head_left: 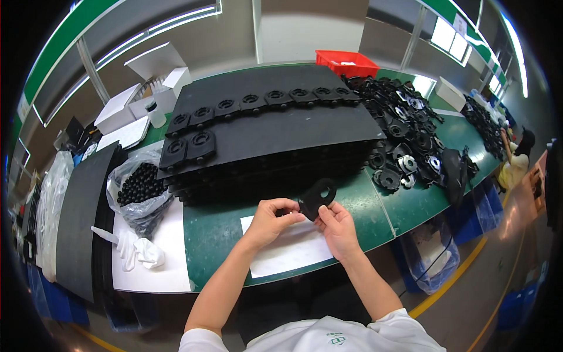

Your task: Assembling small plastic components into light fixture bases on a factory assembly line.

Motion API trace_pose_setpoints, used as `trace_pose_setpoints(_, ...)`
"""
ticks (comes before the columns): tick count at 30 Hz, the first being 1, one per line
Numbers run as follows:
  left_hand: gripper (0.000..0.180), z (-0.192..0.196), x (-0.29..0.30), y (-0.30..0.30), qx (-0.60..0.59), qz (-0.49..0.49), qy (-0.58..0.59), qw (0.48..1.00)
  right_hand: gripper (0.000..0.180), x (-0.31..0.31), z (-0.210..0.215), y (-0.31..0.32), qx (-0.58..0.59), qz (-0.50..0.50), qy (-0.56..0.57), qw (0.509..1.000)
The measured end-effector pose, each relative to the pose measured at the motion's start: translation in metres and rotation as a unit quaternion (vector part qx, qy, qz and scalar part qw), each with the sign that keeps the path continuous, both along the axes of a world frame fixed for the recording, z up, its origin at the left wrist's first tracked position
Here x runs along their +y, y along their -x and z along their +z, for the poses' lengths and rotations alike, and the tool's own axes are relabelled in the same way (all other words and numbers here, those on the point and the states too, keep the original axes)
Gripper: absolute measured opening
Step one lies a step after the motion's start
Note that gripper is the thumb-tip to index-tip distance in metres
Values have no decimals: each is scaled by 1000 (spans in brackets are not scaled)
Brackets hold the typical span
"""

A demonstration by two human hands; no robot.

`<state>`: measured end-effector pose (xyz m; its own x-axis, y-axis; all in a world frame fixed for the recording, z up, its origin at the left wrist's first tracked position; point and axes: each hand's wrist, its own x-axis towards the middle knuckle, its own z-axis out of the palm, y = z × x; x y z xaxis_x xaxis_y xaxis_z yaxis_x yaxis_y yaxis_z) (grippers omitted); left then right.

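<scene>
Over the green table's front edge I hold a flat black plastic part (309, 206) with a round hole at its upper end. My right hand (340, 230) pinches its lower right side between thumb and fingers. The fingers of my left hand (271, 223) are closed at the part's left edge; whether a smaller piece is between them is hidden. Below both hands lies a white sheet (287, 253). Just beyond them stands a stack of black sheets (281, 132), with a row of similar black parts (250, 102) on top and two more (201, 144) at its near left.
A clear bag of small black balls (141, 185) sits left, near a white glove (146, 253) and a tube (104, 234). Loose black parts (404, 126) are heaped right. Behind are a red bin (347, 63), white boxes (120, 108) and a bottle (155, 115).
</scene>
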<state>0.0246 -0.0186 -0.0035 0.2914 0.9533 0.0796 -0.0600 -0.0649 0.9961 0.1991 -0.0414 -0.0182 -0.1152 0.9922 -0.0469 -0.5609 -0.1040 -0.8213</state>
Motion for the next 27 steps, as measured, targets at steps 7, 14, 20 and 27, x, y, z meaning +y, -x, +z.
trace_pose_setpoints(7, 8, 3, -2, 0, 28, 12, -41, 999, 12, 1, 22, 1, -101, -19, -18, 995)
trace_pose_setpoints(14, 18, 1, 4, 7, -72, 27, 25, 997, 12, 17, 62, 13, -176, -28, -122, 976)
trace_pose_setpoints(20, 40, 2, 7, 15, -221, 24, 160, 962, 38, 68, 112, 42, -310, -68, -284, 905)
trace_pose_setpoints(27, 33, -2, 10, 19, -262, -2, 219, 940, 40, 149, 115, 94, -444, 24, -275, 853)
